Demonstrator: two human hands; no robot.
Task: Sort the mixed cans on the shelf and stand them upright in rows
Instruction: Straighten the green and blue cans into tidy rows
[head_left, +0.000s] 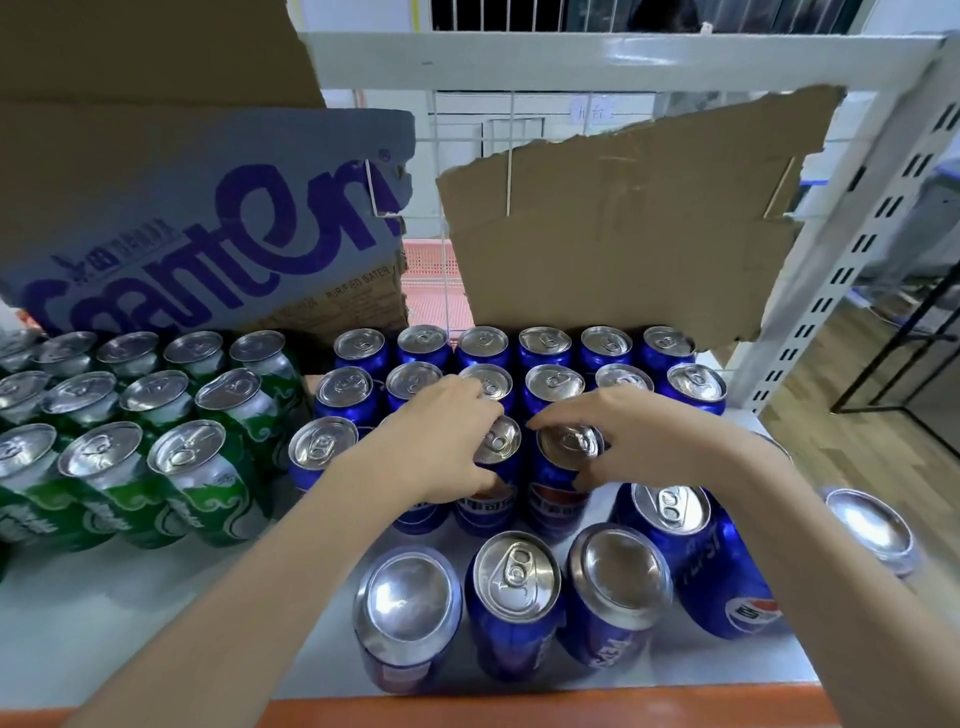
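Green cans (171, 467) stand upright in rows on the left of the white shelf (130, 613). Blue cans (550, 384) stand upright in rows at the middle and right. My left hand (441, 441) grips the top of one upright blue can (498, 441) in the third row. My right hand (623, 431) grips the rim of the blue can (566, 447) right beside it. Nearer the front edge stand several more blue cans (514, 587), some with the base up (405, 603), and one (727, 571) leans to the right.
A printed water carton (208, 218) stands behind the green cans. A torn cardboard sheet (623, 218) leans on the wire back behind the blue rows. The white shelf upright (831, 270) rises at the right. An orange strip (519, 709) edges the shelf front.
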